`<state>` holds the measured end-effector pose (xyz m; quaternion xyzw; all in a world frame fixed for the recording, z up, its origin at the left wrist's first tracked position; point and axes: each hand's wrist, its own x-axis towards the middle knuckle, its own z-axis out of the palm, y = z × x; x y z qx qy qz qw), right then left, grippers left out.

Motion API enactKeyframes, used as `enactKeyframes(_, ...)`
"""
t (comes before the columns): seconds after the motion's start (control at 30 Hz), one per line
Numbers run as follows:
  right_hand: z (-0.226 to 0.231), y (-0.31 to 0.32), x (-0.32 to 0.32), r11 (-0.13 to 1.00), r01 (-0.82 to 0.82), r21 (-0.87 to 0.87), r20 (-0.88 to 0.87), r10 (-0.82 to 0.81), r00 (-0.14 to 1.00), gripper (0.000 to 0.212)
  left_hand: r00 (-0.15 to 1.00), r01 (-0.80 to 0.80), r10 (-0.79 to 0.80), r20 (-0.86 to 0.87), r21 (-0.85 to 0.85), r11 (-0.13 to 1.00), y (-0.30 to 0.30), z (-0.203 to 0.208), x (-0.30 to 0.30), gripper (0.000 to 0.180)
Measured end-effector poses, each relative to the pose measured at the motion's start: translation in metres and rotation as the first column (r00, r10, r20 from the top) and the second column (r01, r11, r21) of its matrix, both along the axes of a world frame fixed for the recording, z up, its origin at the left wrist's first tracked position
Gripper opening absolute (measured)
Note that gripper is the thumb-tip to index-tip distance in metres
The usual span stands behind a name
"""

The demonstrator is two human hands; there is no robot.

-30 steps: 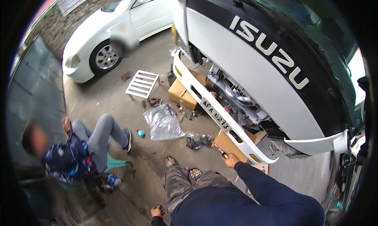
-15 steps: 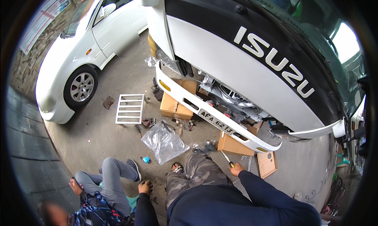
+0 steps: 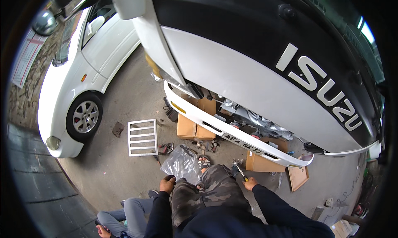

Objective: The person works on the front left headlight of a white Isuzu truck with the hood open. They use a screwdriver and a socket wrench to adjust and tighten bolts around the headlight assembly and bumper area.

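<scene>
Concrete floor [image 3: 112, 155]: under and around both hands.
White truck [image 3: 232, 68]: ahead of both hands, with mechanical parts [image 3: 265, 127] exposed at its front.
Bumper [image 3: 240, 142]: beyond the hands, near cardboard boxes [image 3: 191, 128]; it seems already detached, not fastened.
Left hand [image 3: 168, 185]: fingers curled; I cannot tell if something is inside.
Right hand [image 3: 250, 183]: closed around the screwdriver [image 3: 245, 178], which is apart from the bumper.

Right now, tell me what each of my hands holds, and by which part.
Right hand: a screwdriver, by its yellow handle. Left hand: curled, so I cannot tell.
</scene>
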<state>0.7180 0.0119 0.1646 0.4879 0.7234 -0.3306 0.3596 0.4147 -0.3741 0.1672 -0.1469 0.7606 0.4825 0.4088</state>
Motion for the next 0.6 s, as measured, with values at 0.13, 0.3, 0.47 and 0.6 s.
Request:
enactKeyframes(0.13, -0.008, 0.006, -0.039, 0.999, 0.041, 0.023, -0.154, -0.037, 0.987, 0.052, 0.997, 0.069, -0.065, 0.048, -0.085, 0.994, 0.010, -0.016, -0.031, 0.031)
enactKeyframes(0.3, -0.079, 0.010, -0.061, 0.996, 0.084, 0.042, -0.245, -0.071, 0.967, 0.050, 0.980, 0.051, -0.063, 0.187, 0.069, 0.996, 0.042, -0.058, -0.077, 0.035)
enactKeyframes(0.47, -0.225, 0.006, -0.045, 0.966, 0.259, 0.009, -0.074, -0.258, 0.963, 0.046, 0.984, 0.006, -0.070, 0.162, 0.367, 0.930, 0.113, -0.129, -0.142, 0.051)
enactKeyframes(0.6, -0.346, -0.007, -0.040, 0.755, -0.655, -0.022, 0.038, 0.655, 0.754, 0.051, 0.997, 0.042, -0.071, 0.032, 0.561, 0.827, 0.188, -0.162, -0.193, 0.056)
